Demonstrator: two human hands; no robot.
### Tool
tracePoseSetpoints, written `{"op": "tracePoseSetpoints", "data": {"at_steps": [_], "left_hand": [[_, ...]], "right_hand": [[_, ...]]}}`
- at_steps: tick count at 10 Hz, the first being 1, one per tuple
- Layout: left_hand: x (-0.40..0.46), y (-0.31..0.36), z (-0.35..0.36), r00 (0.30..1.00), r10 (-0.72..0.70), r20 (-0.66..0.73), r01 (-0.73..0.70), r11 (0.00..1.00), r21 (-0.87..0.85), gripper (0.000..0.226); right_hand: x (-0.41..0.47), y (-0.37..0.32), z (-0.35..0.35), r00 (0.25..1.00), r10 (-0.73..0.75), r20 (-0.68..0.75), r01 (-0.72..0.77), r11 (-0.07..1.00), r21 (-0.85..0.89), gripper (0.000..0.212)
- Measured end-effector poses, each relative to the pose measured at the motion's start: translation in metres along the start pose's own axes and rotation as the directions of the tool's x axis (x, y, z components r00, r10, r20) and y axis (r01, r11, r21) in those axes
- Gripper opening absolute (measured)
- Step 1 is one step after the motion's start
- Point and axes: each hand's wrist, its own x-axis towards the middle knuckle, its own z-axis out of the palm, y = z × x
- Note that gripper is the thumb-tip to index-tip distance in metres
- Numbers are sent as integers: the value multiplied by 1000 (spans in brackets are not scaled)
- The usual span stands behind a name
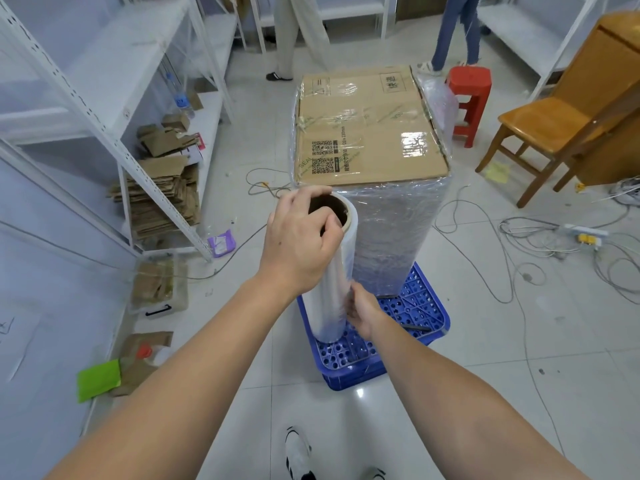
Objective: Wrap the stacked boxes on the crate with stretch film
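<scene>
At centre frame the left hand point(300, 237) grips the top of the upright film roll point(334, 271), the right hand point(362, 311) holds it low; just right, the film-covered stacked boxes point(370, 161) stand on the blue crate point(408, 306), so keep the roll vertical and taut.

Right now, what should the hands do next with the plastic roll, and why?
Probably carry the film roll around the stacked boxes again. The left hand grips its top, the right hand its lower end, and the box top looks bare of film.
</scene>
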Motion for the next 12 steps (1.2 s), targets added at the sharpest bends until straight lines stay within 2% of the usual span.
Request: {"op": "tracePoseSetpoints", "data": {"at_steps": [1,2,3,4,6,8,10,11,12], "left_hand": [[-1,0,1,1000,0,-13,-1,1000,-2,38],[-3,0,0,1000,13,-25,-13,1000,-6,36],[-4,-3,-2,1000,21,-18,-21,1000,1,36],[-5,-6,-3,999,38,-24,-38,999,-2,36],[-3,-7,-5,1000,25,10,-25,1000,-6,36],[0,-6,-6,999,-1,38,1,1000,-24,36],[3,-7,-16,983,-17,184,26,998,-49,48],[7,0,-33,962,-18,272,17,1000,7,51],[-4,-4,-52,970,4,243,-23,997,76,49]], "right_hand": [[12,28,-13,996,72,-44,-71,997,32,56],[24,46,-8,993,120,11,-121,991,61,55],[25,37,1,993,105,55,-111,987,120,49],[22,10,5,995,-2,103,1,1000,10,48],[1,-25,8,985,-107,135,131,974,-185,46],[-51,-12,-27,951,-279,131,307,901,-308,39],[-118,8,-95,922,-380,67,377,852,-363,38],[-156,2,-121,897,-440,32,419,825,-380,36],[-197,-19,-137,803,-595,41,564,734,-378,31]]}}
